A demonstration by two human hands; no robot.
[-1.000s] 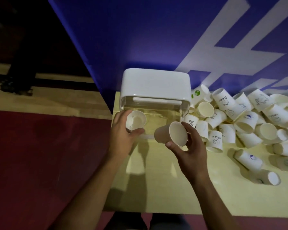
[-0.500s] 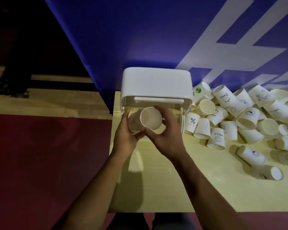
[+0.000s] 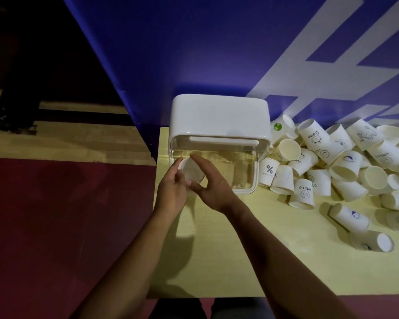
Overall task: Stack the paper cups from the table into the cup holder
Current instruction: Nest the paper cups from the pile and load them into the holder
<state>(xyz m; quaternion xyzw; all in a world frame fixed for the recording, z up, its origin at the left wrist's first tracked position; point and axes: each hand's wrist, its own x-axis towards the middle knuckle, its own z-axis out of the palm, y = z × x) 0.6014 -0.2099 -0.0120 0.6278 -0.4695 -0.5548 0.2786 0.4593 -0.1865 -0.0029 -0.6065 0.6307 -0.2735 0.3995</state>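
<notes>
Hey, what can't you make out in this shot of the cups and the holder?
All from the head view.
- How many cups are nested in the held cup: the left hand and right hand wrap it.
- Inside of the cup holder: glare on its clear front, dim light.
- Extent of the cup pile: cut off by the right edge.
- Prints on the rightmost cups: too small.

The left hand (image 3: 171,189) and the right hand (image 3: 213,189) are holding one paper cup (image 3: 191,172) at the front of the cup holder (image 3: 219,116). More cups (image 3: 346,164) are lying on the worktop (image 3: 240,261) beside it.
</notes>
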